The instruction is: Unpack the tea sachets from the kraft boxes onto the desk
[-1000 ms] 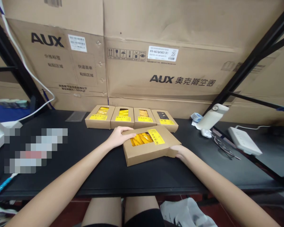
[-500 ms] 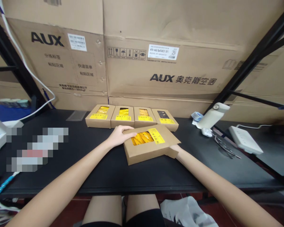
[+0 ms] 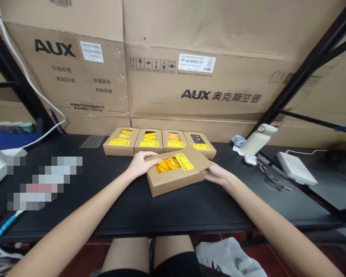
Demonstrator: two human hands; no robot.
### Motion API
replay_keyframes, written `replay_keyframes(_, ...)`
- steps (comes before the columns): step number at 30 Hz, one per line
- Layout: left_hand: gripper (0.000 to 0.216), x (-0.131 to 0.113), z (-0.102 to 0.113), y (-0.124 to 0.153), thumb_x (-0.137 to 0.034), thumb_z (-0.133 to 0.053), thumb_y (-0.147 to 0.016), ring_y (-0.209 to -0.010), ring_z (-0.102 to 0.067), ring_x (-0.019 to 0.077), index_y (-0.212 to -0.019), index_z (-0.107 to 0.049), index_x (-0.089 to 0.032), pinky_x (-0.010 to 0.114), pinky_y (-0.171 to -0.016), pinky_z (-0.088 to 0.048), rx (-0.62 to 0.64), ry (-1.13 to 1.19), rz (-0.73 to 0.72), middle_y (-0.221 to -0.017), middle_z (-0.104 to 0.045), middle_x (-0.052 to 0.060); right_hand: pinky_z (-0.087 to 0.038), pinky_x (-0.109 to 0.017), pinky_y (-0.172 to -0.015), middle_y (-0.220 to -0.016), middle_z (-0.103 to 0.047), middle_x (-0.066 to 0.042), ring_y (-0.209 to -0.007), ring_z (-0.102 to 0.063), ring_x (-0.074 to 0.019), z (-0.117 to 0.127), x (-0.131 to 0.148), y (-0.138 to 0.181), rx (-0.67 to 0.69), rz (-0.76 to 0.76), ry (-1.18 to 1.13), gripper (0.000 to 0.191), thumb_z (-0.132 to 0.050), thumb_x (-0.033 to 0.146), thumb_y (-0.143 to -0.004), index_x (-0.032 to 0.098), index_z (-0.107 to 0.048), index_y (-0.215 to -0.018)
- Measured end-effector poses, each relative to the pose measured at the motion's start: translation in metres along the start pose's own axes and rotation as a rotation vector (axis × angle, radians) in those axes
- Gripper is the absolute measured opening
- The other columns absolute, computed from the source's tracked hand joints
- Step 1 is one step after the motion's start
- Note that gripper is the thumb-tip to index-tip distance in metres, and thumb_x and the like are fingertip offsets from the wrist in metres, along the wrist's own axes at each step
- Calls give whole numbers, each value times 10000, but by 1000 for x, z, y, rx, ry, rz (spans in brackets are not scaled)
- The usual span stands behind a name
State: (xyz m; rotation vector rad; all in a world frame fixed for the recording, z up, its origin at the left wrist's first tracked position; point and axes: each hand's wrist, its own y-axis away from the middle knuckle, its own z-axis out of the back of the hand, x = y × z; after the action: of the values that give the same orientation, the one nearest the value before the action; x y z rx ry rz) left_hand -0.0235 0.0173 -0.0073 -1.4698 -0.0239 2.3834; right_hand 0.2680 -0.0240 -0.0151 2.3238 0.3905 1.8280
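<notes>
A brown cardboard box (image 3: 177, 177) with a cut-out window and a yellow label is tilted a little above the black table. Orange-yellow packets (image 3: 168, 165) show through its window. My left hand (image 3: 142, 163) grips the box's left end, thumb on top near the window. At the right end, my right hand (image 3: 217, 174) is closed on the box by its end flap (image 3: 205, 164), which stands partly open. That flap and the box hide most of the right fingers. Behind, several similar windowed boxes (image 3: 148, 151) stand in a row, each bearing a yellow label.
Large AUX cartons (image 3: 150, 92) form a wall behind the table (image 3: 118, 215). A pale bottle (image 3: 258, 140), glasses (image 3: 272, 179) and a white device (image 3: 296, 168) lie to the right. On the left are a white cable (image 3: 31, 77) and a blurred-out patch. Black metal posts flank both sides.
The held box has shifted slightly left. My right hand has come out from beneath its right end to the flap, and the side flap that stuck out below is no longer visible.
</notes>
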Motion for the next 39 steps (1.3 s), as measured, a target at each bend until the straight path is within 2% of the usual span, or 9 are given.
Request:
replay_keyframes(3,355,0,2,-1,-430,-692,-693,-1021,-641,257,-950,-724,-188,365,-922,-471,-29,-23,2,-1056,-721,63,-485,-360,-954,-1009,-722,-51,-1011,-658,-209,2,0,2,149,35,-10,298,-662,165,-685,194,-622,-978)
replay_keyframes(5,345,0,3,-1,-421,-685,-700,-1039,-635,260,-952,-723,-188,369,-930,-467,-38,-39,-6,-1061,-719,64,-469,-367,-977,-1041,-715,-55,-1031,-649,-214,2,1,3,200,55,-1,331,-680,164,-647,192,-626,-973)
replay_keyframes(11,359,-2,6,-2,-441,-691,-699,-1069,-621,266,-954,-721,-191,373,-946,-458,-28,-64,-14,-1069,-716,65,-466,-396,-959,-1026,-713,-59,-1062,-631,-231,3,3,1,230,79,112,294,-660,224,-647,215,-619,-939)
replay_keyframes(14,391,0,7,-3,-465,-700,-685,-1085,-614,261,-966,-719,-193,367,-964,-445,-8,-54,-12,-1091,-710,63,-482,-375,-918,-999,-716,-43,-1019,-643,-222,7,6,2,231,91,170,349,-665,209,-631,230,-621,-977)
replay_keyframes(17,431,2,7,-3,-484,-712,-667,-1091,-611,253,-982,-718,-189,357,-972,-438,17,-14,0,-1109,-704,65,-488,-342,-898,-954,-715,-29,-961,-652,-204,13,10,5,303,117,247,397,-720,183,-593,218,-632,-978)
replay_keyframes(21,440,2,6,-2,-503,-718,-653,-1096,-605,255,-972,-721,-200,362,-977,-432,15,7,16,-1115,-701,58,-506,-329,-870,-911,-716,-29,-872,-661,-192,19,12,5,397,155,354,553,-800,146,-513,201,-638,-1039)
replay_keyframes(28,415,-1,8,0,-504,-706,-668,-1053,-619,255,-947,-713,-196,359,-938,-446,98,24,-9,-1058,-712,47,-484,-390,-943,-1121,-681,-84,-1042,-631,-227,18,11,5,300,147,436,625,-812,189,-553,191,-615,-1146)
replay_keyframes(33,411,-2,11,-1,-491,-708,-673,-1076,-617,252,-968,-701,-205,361,-945,-442,206,92,16,-1089,-703,51,-472,-387,-974,-1114,-683,-89,-1043,-632,-230,19,14,11,348,162,461,637,-821,207,-542,187,-616,-1145)
replay_keyframes(39,400,-6,11,0,-506,-720,-672,-1054,-636,253,-934,-702,-204,367,-926,-458,311,201,61,-1036,-721,54,-484,-395,-942,-1084,-688,-69,-1022,-633,-237,19,12,15,292,209,435,618,-841,247,-506,232,-635,-1089)
